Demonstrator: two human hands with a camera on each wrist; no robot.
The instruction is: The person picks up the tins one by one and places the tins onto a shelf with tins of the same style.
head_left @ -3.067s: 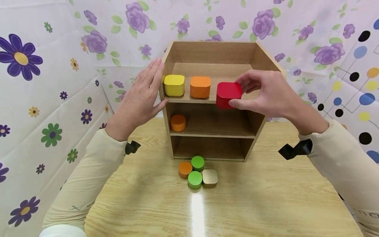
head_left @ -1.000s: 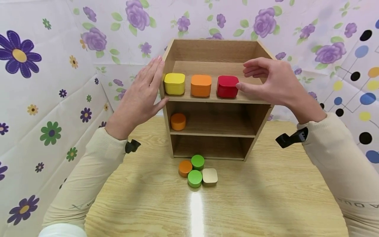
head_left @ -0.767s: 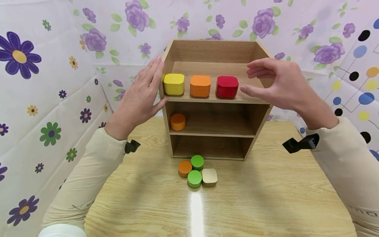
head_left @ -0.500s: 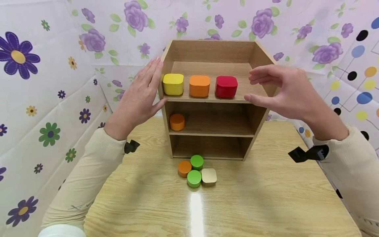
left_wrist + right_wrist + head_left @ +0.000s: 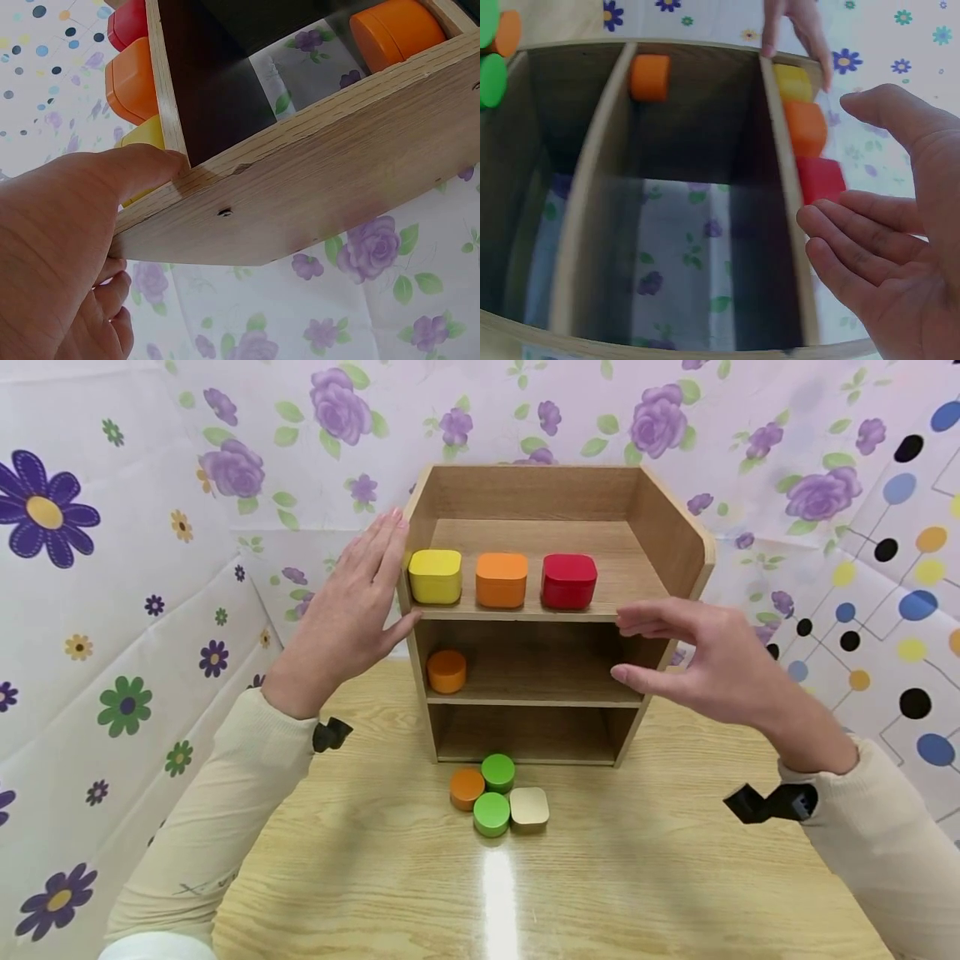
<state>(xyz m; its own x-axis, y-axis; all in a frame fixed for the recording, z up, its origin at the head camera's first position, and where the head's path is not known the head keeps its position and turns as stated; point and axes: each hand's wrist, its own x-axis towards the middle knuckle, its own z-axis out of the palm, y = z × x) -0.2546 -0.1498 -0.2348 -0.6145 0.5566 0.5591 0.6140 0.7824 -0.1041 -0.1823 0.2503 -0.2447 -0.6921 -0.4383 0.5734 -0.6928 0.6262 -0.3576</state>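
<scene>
My left hand (image 5: 348, 602) rests against the left side of a small wooden shelf (image 5: 536, 702), its fingers straight. In the left wrist view its thumb (image 5: 154, 166) touches the front corner. My right hand (image 5: 705, 664), empty with thumb and fingers apart, hovers before the shelf's right side, just below top-level height. Along the top level stand a yellow rounded-square box (image 5: 436, 577), an orange rounded-square box (image 5: 502, 580) and a red rounded-square box (image 5: 568, 582). An orange round box (image 5: 447, 672) sits at the left of the middle level.
On the wooden table (image 5: 375, 860) before the shelf, an orange round box (image 5: 467, 788), a green round box (image 5: 498, 772), another green round box (image 5: 492, 814) and a beige rounded-square box (image 5: 529, 809) stand close together. Patterned cloth (image 5: 487, 410) hangs behind.
The red box was set on the top level right of the orange one and let go. My right hand then drew away rightward and down. The left hand stayed on the shelf's side.
</scene>
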